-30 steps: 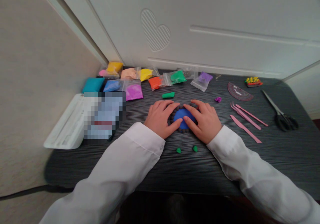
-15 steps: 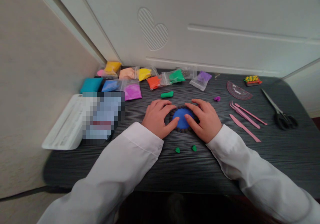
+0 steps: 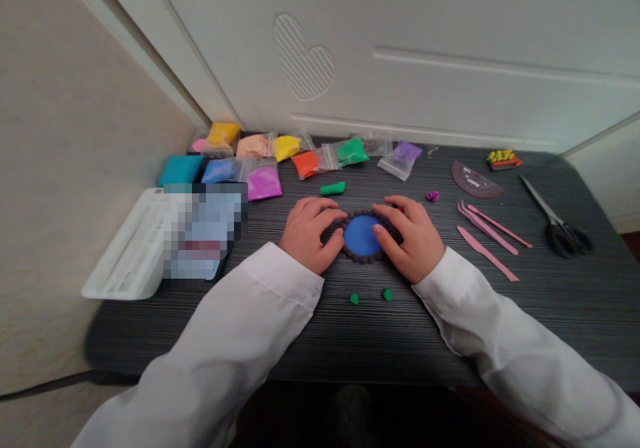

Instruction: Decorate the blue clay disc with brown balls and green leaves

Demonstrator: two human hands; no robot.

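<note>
A flat blue clay disc (image 3: 361, 236) lies on the dark table, ringed by a border of small dark clay balls (image 3: 364, 259). At its left edge rests my left hand (image 3: 314, 233), fingers apart, with the fingertips at the border. My right hand (image 3: 411, 236) curves around the right side, open, its thumb over the blue surface and its fingers hiding part of the border. Two small green clay pieces (image 3: 387, 295) sit in front of the disc. Behind it lies a green clay roll (image 3: 333, 188).
Bags of coloured clay (image 3: 351, 151) line the back. To the left are a white tray (image 3: 123, 248) and a blurred-out phone (image 3: 220, 235). On the right lie pink modelling tools (image 3: 487, 253), scissors (image 3: 557, 225), a protractor (image 3: 475, 180), a purple clay bit (image 3: 433, 196) and a small yellow-and-red piece (image 3: 503, 160).
My left hand has drawn back to the left, its thumb coming off the blue surface. My right hand has hardly moved, and more of the disc shows.
</note>
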